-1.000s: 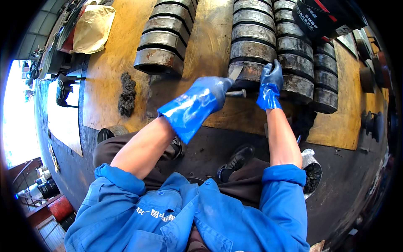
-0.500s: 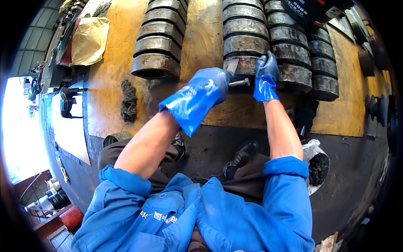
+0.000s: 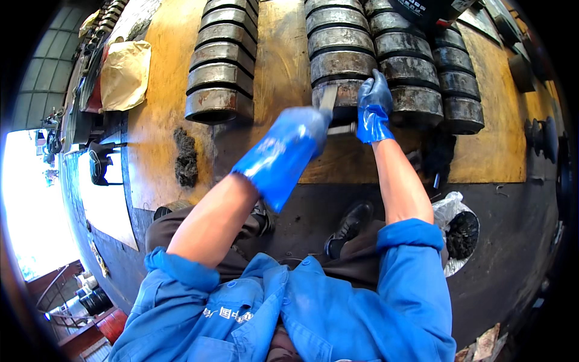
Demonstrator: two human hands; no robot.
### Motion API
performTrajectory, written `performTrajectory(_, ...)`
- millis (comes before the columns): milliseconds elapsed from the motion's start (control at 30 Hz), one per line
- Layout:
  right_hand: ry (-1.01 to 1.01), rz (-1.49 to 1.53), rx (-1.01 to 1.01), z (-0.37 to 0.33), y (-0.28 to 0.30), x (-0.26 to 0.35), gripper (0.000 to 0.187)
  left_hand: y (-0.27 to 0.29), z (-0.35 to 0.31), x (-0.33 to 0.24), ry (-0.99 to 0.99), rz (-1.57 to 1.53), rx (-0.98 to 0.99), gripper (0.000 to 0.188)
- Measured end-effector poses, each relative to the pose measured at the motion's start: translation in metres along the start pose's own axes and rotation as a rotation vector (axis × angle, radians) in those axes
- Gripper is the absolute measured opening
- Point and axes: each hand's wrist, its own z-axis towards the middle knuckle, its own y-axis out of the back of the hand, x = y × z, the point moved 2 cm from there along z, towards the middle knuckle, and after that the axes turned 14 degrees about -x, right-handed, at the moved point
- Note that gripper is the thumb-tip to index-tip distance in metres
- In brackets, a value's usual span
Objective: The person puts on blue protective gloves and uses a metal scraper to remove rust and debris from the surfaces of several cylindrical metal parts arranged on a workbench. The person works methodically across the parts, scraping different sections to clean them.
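Note:
My left hand, in a blue rubber glove and slightly blurred, is closed around a flat-bladed scraper. Its blade points away from me and meets the face of the nearest dark metal ring in the middle row. The handle is hidden in the glove. My gloved right hand rests against that ring's right side, fingers stretched out along it. Between the hands, just below the ring, a short metal rod sticks out sideways; whether the left hand touches it cannot be seen.
More rows of thick rings lie on the yellow board, one to the left and others to the right. A black bucket stands on the far right rows. A dark fibrous clump and a paper bag lie left; a plastic bag lies right.
The whole view has shifted a little. My left hand has shifted slightly toward me, and the scraper's blade stands more upright against the ring. The right hand stays at the ring's side.

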Motion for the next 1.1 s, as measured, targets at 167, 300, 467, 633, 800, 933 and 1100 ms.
performTrajectory(167,0.038,-0.020,-0.009,0.007,0.008,-0.025,0.040,0.001,0.016,0.006,0.169,-0.290,-0.172,0.041)
performTrajectory(300,-0.008,-0.208,0.529,0.037,0.031,-0.011,0.048,-0.051,0.005,0.048,0.441,-1.077,-0.524,0.038)
performTrajectory(467,0.018,0.143,1.148,-0.003,0.115,0.078,0.074,-0.043,-0.050,0.007,0.742,-1.752,-0.429,0.041)
performTrajectory(633,0.288,-0.141,1.254,-0.054,0.207,0.168,0.086,-0.078,-0.067,-0.044,0.693,-1.671,-0.603,0.038)
performTrajectory(800,0.037,-0.474,0.965,-0.081,0.197,0.137,0.058,-0.095,-0.066,-0.076,0.570,-1.631,-0.581,0.036)
performTrajectory(933,-0.329,-0.297,0.846,-0.084,0.179,0.083,0.055,-0.088,-0.075,-0.085,0.434,-1.516,-0.559,0.035)
performTrajectory(1100,-0.730,0.354,0.539,-0.084,0.158,0.045,0.039,-0.088,-0.074,-0.081,0.296,-1.433,-0.469,0.046)
